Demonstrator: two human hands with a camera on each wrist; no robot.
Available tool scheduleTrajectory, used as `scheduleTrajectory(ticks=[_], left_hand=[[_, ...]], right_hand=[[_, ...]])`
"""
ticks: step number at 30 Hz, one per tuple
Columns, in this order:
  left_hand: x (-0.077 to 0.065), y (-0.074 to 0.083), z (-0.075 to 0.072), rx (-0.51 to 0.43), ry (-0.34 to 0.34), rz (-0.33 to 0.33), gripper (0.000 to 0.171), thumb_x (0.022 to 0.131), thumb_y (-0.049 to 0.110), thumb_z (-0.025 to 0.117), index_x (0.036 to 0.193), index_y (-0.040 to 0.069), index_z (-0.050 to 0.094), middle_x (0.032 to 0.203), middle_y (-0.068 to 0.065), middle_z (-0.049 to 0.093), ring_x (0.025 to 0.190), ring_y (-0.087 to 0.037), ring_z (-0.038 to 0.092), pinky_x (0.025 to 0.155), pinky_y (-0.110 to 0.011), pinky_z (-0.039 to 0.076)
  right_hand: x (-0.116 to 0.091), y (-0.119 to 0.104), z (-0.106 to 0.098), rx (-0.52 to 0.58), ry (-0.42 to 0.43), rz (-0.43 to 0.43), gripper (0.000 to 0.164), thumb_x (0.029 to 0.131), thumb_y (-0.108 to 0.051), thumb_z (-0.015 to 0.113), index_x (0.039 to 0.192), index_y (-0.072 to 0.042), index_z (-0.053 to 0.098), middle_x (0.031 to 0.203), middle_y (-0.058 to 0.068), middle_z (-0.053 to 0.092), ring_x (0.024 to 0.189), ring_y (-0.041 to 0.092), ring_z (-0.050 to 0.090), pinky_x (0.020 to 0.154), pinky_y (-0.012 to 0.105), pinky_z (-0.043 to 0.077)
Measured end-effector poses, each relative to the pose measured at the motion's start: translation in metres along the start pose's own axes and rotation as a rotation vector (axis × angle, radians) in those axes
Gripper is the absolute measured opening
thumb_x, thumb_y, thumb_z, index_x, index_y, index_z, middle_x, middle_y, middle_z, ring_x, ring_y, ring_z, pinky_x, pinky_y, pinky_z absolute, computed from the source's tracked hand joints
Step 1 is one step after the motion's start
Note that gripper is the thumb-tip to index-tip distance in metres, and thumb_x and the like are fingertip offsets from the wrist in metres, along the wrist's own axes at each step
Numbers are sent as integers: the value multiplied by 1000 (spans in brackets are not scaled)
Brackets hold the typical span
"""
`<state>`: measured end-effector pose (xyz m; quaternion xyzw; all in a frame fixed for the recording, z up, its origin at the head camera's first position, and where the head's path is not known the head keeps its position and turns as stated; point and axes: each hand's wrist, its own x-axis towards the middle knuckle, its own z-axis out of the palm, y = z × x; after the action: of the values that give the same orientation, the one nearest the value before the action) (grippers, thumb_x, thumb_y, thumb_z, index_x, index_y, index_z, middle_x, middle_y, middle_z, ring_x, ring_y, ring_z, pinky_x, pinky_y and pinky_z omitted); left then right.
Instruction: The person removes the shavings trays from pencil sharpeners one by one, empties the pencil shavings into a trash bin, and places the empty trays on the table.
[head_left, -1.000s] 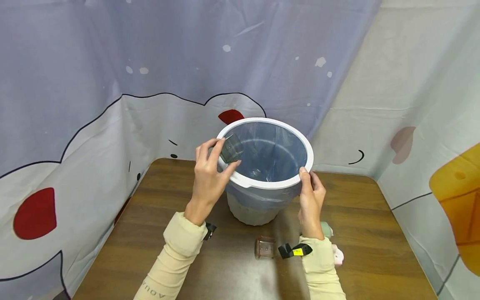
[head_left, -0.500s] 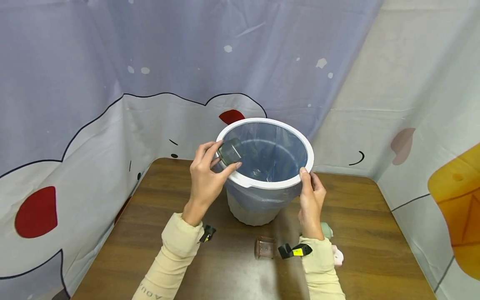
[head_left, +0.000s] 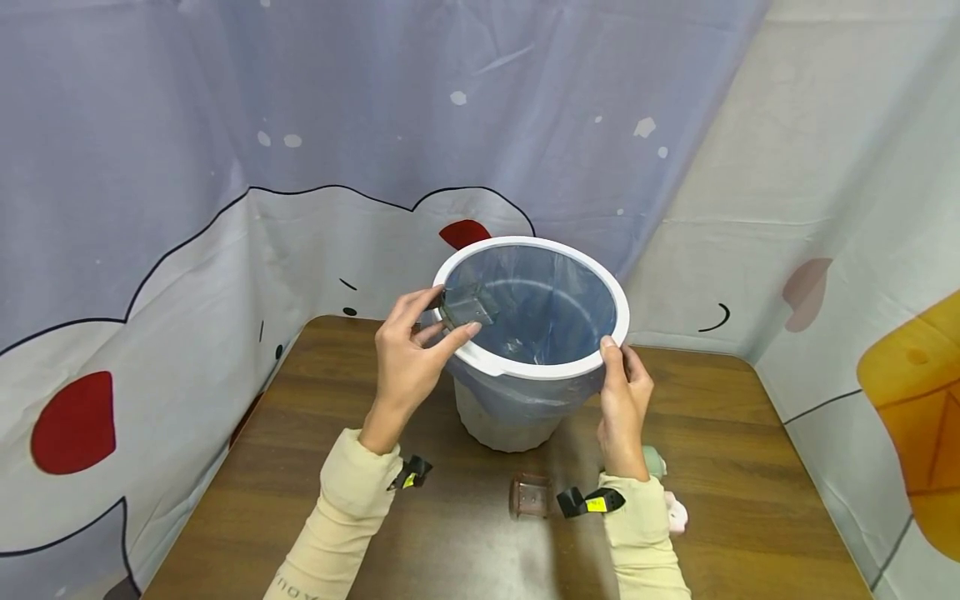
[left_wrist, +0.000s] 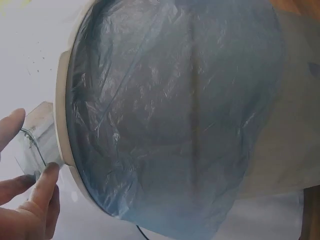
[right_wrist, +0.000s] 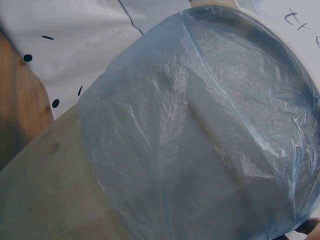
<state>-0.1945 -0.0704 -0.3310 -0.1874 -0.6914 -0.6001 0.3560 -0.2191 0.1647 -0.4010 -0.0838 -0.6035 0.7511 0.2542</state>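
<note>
A small see-through grey-green container is pinched between the thumb and fingers of my left hand. It lies tilted over the left rim of the trash can, its far end over the opening. In the left wrist view the container shows beyond the white rim. My right hand grips the can's right rim, thumb on top and fingers outside. Thin blue plastic bag lines the can and hangs over its outside. Little of the right hand shows in the right wrist view.
On the wooden table, a small see-through brown container lies in front of the can. A green item and a pink item sit partly hidden by the right forearm. Patterned curtains hang behind.
The left hand has shifted slightly left and turned, tipping the container flatter, its far end toward the can's inside. The right hand and the can stay in place.
</note>
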Motion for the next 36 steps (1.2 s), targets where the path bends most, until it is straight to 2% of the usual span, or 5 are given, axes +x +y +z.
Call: scheduleTrajectory(ticks=[6,13,23,27,36], left_hand=[[0,-2,-3,-106,-7,-40,51,61,2,72,107,-4,53,100,-22,47,92,-29,48,69,-36,46],[0,-4,-6,-180,-10,-93,47,61,0,71,105,-5,54,95,-24,47,89,-31,50,70,-36,45],[-2,-4,-11,-177,-8,-144,47,62,1,71,105,-6,53,95,-26,49,88,-38,49,69,-38,46],[-2,-5,-13,-172,8,-163,53,63,2,71,112,0,50,97,-24,51,89,-37,50,69,-38,45],[-2,-7,-13,-220,10,-133,46,62,-2,70,105,-4,54,97,-25,49,90,-39,48,68,-40,45]], right_hand=[[0,0,0,-2,4,4,42,74,-32,62,100,0,57,91,10,53,84,17,49,77,27,38],[0,1,0,-11,-3,8,43,74,-33,62,102,-1,56,93,10,53,85,17,48,79,27,37],[1,2,0,-18,-1,8,44,74,-34,61,101,-1,56,93,10,52,85,17,48,78,27,37],[1,2,0,-11,3,10,43,74,-33,61,101,0,56,92,10,52,85,17,48,78,27,37],[1,3,1,-19,5,9,43,74,-34,61,101,-1,56,91,9,53,85,16,48,77,27,37]])
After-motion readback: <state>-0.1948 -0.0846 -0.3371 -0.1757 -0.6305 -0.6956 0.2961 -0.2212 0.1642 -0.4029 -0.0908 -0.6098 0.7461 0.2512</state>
